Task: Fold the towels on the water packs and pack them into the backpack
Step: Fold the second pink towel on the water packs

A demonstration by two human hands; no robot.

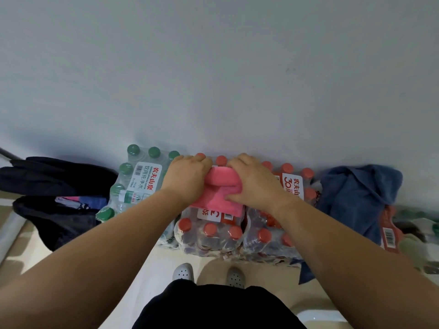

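A pink towel (219, 192) lies partly folded on top of the red-capped water packs (211, 236) against the wall. My left hand (187, 178) grips its far left edge, fingers curled over the fold. My right hand (251, 180) grips the right side, thumb pressed on the cloth. A crumpled blue towel (356, 193) sits on the packs to the right. The black backpack (54, 210) lies open on the floor at the left, with coloured cloth showing inside.
A green-capped water pack (133, 184) stands between the backpack and the red-capped ones. More packs (389, 231) and clutter lie at the far right. A grey wall (213, 79) rises right behind everything. My feet in perforated clogs (183, 271) stand on the pale floor.
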